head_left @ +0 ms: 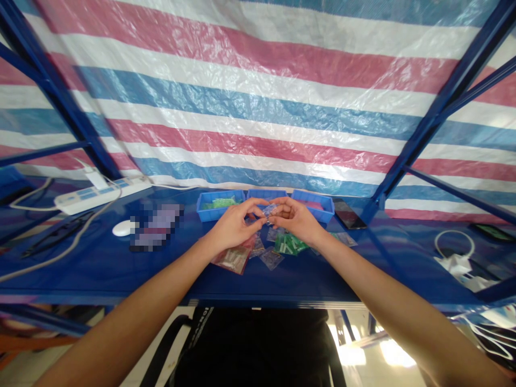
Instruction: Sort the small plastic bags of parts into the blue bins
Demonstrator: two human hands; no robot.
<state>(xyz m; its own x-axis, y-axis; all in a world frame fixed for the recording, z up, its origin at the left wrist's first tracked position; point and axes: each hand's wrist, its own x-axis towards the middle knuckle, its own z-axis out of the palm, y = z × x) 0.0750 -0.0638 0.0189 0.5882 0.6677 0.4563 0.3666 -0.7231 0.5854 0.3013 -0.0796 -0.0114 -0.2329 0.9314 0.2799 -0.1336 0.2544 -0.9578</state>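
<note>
Two hands are meeting over the blue table (pixel 100 269), and between them we are pinching one small clear bag (pixel 269 210). Our left hand (pixel 236 223) is closing its thumb and forefinger on the bag's left edge, while our right hand (pixel 296 217) is gripping the opposite edge, so both sets of fingers are clamped on the same bag, lifted just above the tabletop. What is inside it is too small to tell.

Directly below our hands we are leaving a loose scatter of other bags: a reddish bag (pixel 233 259) under the left wrist, a green bag (pixel 289 244) under the right one, and a few clear ones (pixel 271 258) between them. Behind our fingers three blue trays (pixel 220 207) are standing in a row against the striped tarp (pixel 258 107), the left one holding green pieces. Further left a white mouse (pixel 124 228) and a power strip (pixel 99 194) are lying well apart from the work; a dark phone (pixel 349 214) is resting just right of the trays.

To our judgement, handling the bag well is calling for grips kept close to the top edge, with light, even pressure from both sides so the thin plastic is not crumpling or slipping. Holding it level and keeping it over the pile looks wise, since anything dropping out would be landing among the bags rather than rolling off the table's front edge.
</note>
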